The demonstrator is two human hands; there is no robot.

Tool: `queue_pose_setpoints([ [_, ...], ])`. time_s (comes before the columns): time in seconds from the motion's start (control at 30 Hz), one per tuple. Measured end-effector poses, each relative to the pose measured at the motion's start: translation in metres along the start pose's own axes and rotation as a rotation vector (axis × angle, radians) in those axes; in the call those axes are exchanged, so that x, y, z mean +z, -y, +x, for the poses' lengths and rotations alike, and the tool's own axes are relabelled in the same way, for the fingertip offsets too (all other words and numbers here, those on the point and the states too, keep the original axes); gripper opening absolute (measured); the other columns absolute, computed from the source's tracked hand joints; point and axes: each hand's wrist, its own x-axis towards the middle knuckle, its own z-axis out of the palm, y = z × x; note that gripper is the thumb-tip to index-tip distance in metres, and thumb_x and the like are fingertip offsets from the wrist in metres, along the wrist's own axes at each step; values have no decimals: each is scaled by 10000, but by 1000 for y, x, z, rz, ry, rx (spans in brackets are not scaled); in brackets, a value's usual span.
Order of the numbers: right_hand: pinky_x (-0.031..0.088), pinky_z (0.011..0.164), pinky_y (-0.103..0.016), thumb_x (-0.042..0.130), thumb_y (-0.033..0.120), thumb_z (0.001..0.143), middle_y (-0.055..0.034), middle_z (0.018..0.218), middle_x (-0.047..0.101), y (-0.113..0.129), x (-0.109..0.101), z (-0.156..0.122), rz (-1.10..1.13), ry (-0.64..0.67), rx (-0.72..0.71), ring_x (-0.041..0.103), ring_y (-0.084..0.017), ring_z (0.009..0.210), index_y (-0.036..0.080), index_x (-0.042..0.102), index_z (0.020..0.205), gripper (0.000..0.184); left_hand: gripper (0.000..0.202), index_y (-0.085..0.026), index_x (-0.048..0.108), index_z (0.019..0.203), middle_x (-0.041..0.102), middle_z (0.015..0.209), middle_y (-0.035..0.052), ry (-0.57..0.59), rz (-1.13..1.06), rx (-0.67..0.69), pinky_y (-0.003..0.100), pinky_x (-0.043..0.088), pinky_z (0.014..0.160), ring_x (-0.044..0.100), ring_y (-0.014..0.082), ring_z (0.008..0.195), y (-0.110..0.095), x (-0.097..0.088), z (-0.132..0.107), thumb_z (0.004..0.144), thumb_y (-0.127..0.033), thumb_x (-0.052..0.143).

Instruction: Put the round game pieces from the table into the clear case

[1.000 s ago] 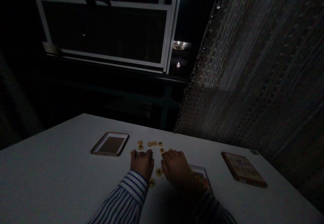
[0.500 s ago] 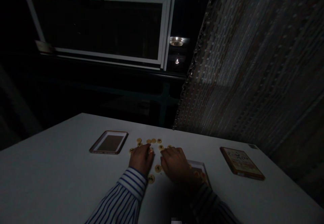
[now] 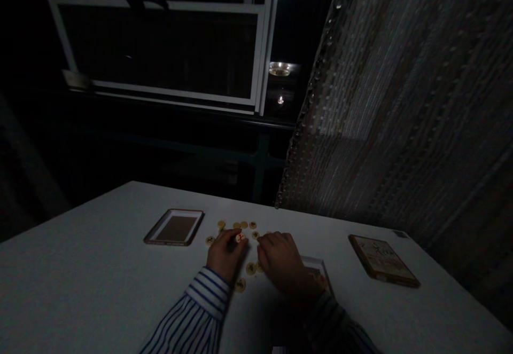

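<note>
A round wooden Chinese chess piece [image 3: 240, 237] with a red character is pinched between the thumb and fingers of my left hand [image 3: 224, 252], tilted so its face shows. My right hand [image 3: 279, 258] is beside it, palm down, with fingers curled together; whatever they hold, if anything, is hidden. Several pale round pieces with dark characters lie around both hands, among them one piece [image 3: 251, 268] between the wrists and another [image 3: 240, 285] nearer me. Behind my right wrist, partly covered, an open box tray [image 3: 318, 262] holds some pieces with red characters.
On the white table [image 3: 100, 284], an empty shallow box part [image 3: 176, 228] lies at the left. A closed box with a printed lid [image 3: 382, 258] is at the right. A beaded curtain [image 3: 360, 103] hangs behind the right side, and a window [image 3: 160, 55] is beyond the far edge.
The red-character piece in my left hand has turned its face more into view. My right hand has barely shifted, and the whole view has tipped slightly.
</note>
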Motion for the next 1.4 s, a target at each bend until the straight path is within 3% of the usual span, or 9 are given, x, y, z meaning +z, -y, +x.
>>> queue_pose_setpoints([
  [0.33,286,830,-301,346,265,866,-45,970,618,-20,-29,-4,90,-56,109,504,-158,927,195,579,994,275,309,-157,597,909,653,867,60,92,-293,-156,301,507,721,624,169,757,-31,-2,-11,661,-342,601],
  [0.63,293,832,-293,371,250,857,-36,968,629,-37,-44,-22,107,-102,133,519,-148,916,193,600,969,261,264,-168,596,889,644,854,53,168,-261,-22,283,508,698,613,153,735,-48,1,-25,669,-316,606],
  [0.83,303,822,-279,362,265,857,-33,966,635,-49,-55,-28,70,7,133,531,-145,922,201,585,1023,285,241,-166,600,866,645,839,57,229,-229,-15,291,501,694,606,154,715,-56,3,-31,670,-307,604],
  [1.13,318,798,-279,339,298,860,-41,973,635,-59,-73,-36,85,113,126,547,-154,906,198,563,1061,317,301,-142,606,884,671,721,40,295,-293,-192,280,511,647,617,156,655,-70,13,-33,636,-311,618],
  [1.4,320,802,-266,343,298,860,-40,966,634,-65,-80,-38,121,64,148,542,-153,911,201,571,1048,311,296,-146,605,879,683,802,39,325,-470,-263,268,513,708,633,159,748,-84,35,-26,631,-306,626],
])
